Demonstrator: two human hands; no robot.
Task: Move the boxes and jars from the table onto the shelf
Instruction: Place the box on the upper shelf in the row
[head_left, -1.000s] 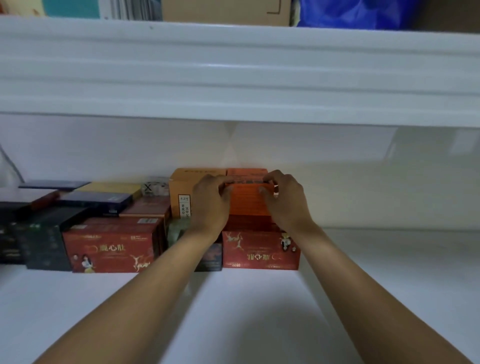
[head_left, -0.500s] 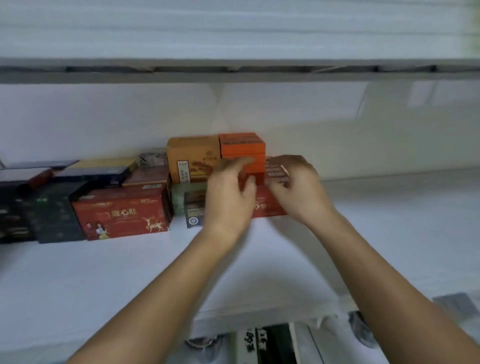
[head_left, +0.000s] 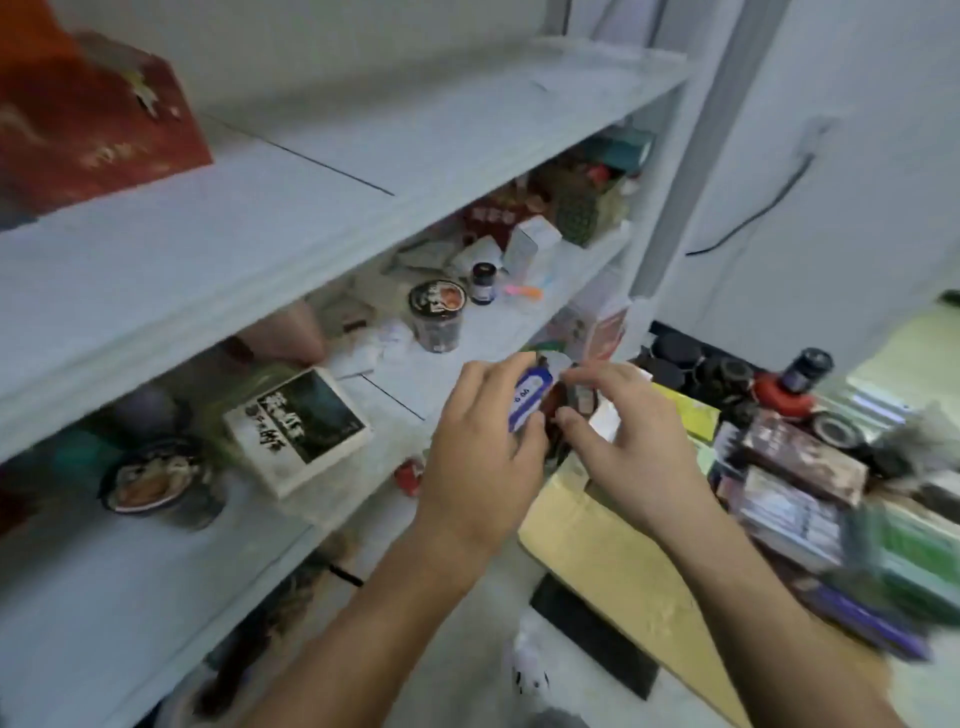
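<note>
Left hand (head_left: 483, 452): centre of the frame, fingers and thumb curled around a small blue-and-white box (head_left: 529, 399), which is held in the air in front of the middle board of the shelf (head_left: 311, 171), above the gap between shelf and desk (head_left: 608, 571). Right hand (head_left: 631, 441): just right of the box, fingers curled, forefinger and thumb set apart towards the box end; motion blur prevents confirming whether they touch or hold anything. Red box (head_left: 93, 124): upper left of the frame, standing on the upper board. Middle board, left to centre: a dark round jar with a printed lid (head_left: 156, 483) at the lower left, a flat dark box with a white border (head_left: 298, 426) lying tilted beside it, a second dark jar with a printed lid (head_left: 436, 314) further back, and a small dark bottle (head_left: 483, 283) just behind that jar. Desk: lower right of the frame, tan surface, carrying a crowded stack of flat boxes (head_left: 800, 467) along the right side and a group of dark jars (head_left: 675, 358) at its far end. The labels on these items are too blurred to read.
</note>
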